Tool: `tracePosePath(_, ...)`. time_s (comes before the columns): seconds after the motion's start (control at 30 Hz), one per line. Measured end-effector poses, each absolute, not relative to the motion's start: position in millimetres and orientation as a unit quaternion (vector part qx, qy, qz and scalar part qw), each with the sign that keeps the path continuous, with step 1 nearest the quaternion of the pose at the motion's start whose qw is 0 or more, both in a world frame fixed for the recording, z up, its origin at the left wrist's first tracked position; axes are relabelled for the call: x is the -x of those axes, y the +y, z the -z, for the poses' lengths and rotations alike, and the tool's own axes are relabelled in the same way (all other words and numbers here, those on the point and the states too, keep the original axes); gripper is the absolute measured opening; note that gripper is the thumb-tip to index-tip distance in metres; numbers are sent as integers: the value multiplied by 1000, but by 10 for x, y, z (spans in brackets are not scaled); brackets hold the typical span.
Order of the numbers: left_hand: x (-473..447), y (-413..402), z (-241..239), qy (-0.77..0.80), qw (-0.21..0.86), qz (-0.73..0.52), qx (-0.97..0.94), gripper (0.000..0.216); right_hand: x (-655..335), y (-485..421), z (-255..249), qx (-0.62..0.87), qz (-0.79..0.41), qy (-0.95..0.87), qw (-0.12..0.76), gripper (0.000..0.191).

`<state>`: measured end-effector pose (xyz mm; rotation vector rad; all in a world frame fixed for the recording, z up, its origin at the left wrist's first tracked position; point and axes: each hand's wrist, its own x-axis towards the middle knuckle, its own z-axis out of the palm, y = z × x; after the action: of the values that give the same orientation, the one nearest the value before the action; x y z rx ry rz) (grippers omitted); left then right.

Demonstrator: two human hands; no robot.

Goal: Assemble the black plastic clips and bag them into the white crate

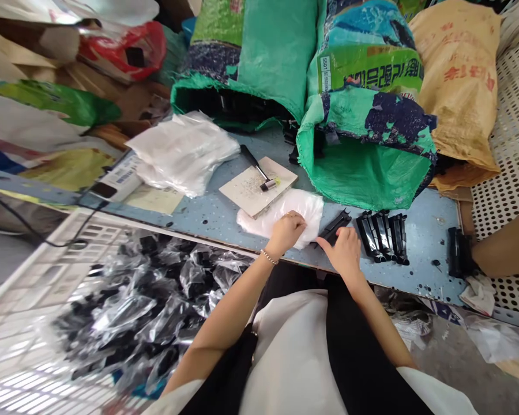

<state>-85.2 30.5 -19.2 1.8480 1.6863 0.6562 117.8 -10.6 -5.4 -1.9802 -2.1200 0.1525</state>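
Lower left: white crate (47,276) heaped with glossy bagged black parts. Frame centre, at the table edge: left hand (286,229) curled, pinching a thin crinkly clear plastic bag (303,207); right hand (345,251) pinches the near end of a rigid ribbed black plastic part (335,226) touching the bag's right edge. Best, I judge, to keep the film taut and the part square to it, since film snags. Beyond: row of black parts (383,235), flat board (251,187) with hammer (259,170), limp clear bag stack (185,150), coarse green woven sacks (363,167) at the top.

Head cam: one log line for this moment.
left hand: grips clear bag | right hand: holds black part at bag | beside: row of black parts | surface: blue table
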Motion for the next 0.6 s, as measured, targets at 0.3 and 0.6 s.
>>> tracePosePath(0.3,917,310,239,610,342,-322,-638,14,-1354,-22,-74,663,-110,-734,98,48)
tracePosePath(0.6,834,285,194,656,301,-329,-609,10,-1562,-117,-55,515,-689,-381,339,42)
